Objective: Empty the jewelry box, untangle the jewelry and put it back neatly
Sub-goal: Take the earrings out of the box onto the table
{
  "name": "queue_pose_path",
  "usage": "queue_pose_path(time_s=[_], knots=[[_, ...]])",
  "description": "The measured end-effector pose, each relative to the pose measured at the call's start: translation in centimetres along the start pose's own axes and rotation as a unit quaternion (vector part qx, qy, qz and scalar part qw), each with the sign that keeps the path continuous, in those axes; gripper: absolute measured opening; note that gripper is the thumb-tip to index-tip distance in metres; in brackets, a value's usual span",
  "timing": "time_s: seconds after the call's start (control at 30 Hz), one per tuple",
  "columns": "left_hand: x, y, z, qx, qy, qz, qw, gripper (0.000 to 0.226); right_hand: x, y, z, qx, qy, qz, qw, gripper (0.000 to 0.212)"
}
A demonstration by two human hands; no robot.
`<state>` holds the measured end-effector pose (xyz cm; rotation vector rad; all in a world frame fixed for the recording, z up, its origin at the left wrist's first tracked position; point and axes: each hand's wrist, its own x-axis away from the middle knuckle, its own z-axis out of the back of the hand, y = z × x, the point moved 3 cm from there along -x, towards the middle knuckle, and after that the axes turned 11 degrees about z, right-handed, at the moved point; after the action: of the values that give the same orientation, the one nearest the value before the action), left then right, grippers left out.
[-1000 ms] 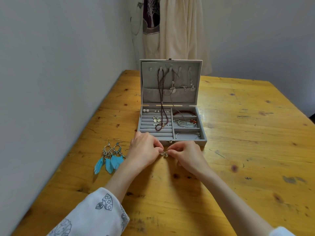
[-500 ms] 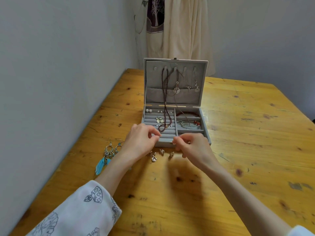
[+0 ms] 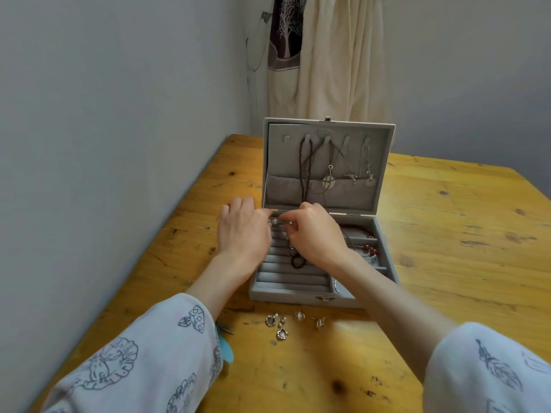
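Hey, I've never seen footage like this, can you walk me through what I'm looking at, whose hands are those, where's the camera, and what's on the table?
There is no machine here: the camera sits on a person's head and looks forward and down, so you see their own arms. On the wooden table stands an open grey jewelry box, necklaces hanging inside its raised lid. The left hand and the right hand reach into the far end of the ring rows, fingers curled at small earrings there; what each pinches is too small to tell. In front of the box lie a few silver earrings. A bit of blue feather peeks out beside the left sleeve.
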<state>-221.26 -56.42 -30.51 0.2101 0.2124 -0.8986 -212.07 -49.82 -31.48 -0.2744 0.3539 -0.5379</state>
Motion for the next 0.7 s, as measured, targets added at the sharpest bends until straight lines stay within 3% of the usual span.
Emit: queue_pose_path(time_s=[0.2,0.43,0.7], knots=[[-0.4,0.1,-0.5,-0.016,0.028,0.007,0.999,0.025,-1.1,0.0,-1.1,-0.028,0.036,-0.009,0.999,0.023],[0.1,0.4,-0.3,-0.019,0.056,-0.018,0.998,0.020,-1.4,-0.5,-0.6,0.042,0.031,0.016,0.998,0.022],[2.6,-0.8,3.7,0.071,0.073,-0.026,0.994,0.023,1.9,-2.0,1.4,-0.010,0.082,0.010,0.997,0.019]])
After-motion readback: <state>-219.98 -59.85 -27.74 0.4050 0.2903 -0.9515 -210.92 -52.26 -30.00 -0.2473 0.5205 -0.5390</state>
